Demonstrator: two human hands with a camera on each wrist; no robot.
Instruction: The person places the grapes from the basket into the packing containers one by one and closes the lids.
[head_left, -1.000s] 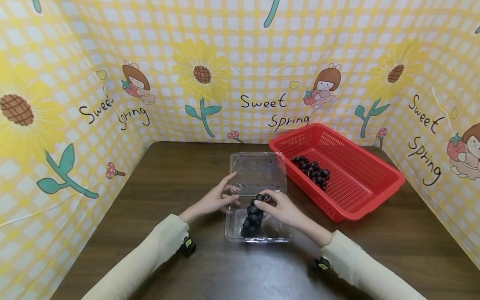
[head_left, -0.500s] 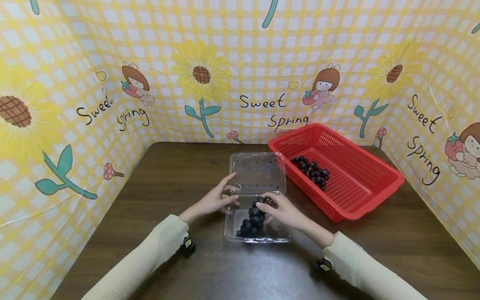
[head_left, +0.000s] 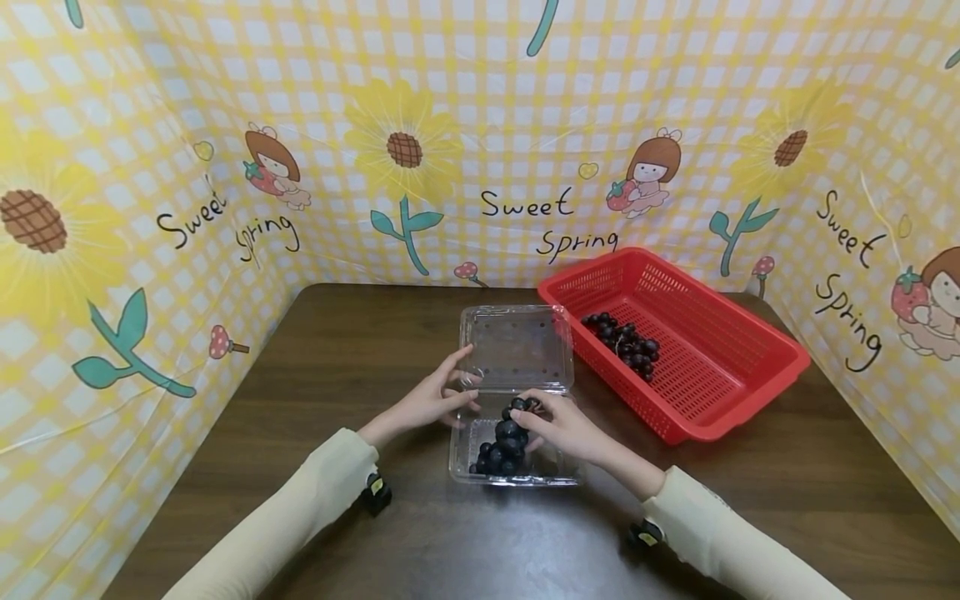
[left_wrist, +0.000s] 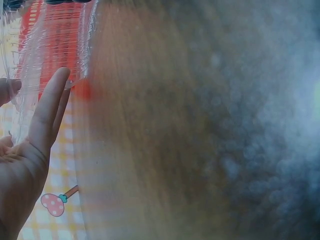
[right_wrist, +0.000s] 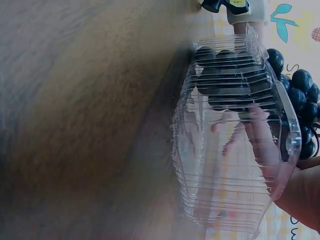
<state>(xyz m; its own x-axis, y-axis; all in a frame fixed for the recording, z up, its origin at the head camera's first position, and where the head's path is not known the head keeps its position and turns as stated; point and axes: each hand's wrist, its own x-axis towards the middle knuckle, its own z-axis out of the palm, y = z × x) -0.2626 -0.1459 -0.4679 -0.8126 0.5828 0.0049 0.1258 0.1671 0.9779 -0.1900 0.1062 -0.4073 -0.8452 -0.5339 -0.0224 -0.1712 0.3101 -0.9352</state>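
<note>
My right hand [head_left: 566,427] pinches the upper end of a bunch of dark grapes [head_left: 510,442], which hangs down into a clear plastic clamshell box [head_left: 551,480]. The bunch's lower grapes spread toward the box's front left. In the right wrist view, more dark grapes [right_wrist: 300,97] show above the rim, and others appear through the ribbed wall [right_wrist: 220,200]. With fingers spread and fairly straight, my left hand [head_left: 429,400] is at the box's left side, by the hinge. The box's lid [head_left: 516,346] lies folded back, away from me.
Right of the box stands a red perforated basket [head_left: 720,371], another bunch of dark grapes [head_left: 637,346] lying in its left part. Both rest on a dark wooden table [head_left: 337,333]. A yellow checked cloth [head_left: 450,50] walls the back and sides.
My right hand has come down slightly, lowering the bunch further into the box. Its lower grapes have spread out to the left. My left hand stays where it was.
</note>
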